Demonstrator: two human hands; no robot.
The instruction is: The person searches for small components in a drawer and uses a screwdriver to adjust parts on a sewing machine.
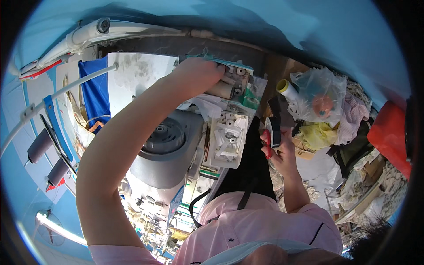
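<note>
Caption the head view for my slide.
Left hand over a tray of spools; right hand holding a black tape roll and what look like red-handled scissors.

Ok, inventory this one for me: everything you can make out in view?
Tape-like roll: one, black, right of centre
Looped item: one, red, beside roll
Large spool: one, tan, upper centre
Parts tray: one, white, centre
Machine: one, grey, centre-left
Thread cones: two, purplish-grey, far left
Cloth: one, blue, upper left
Plastic bag: one, clear, right
Tube: one, yellow-white, left of bag
Sheet: one, red, far right
Scraps: uncountable, off-white, lower right
Shirt: one, pink, bottom
Left hand: one, bare, by spool
Right hand: one, bare, holding roll and looped item
</note>
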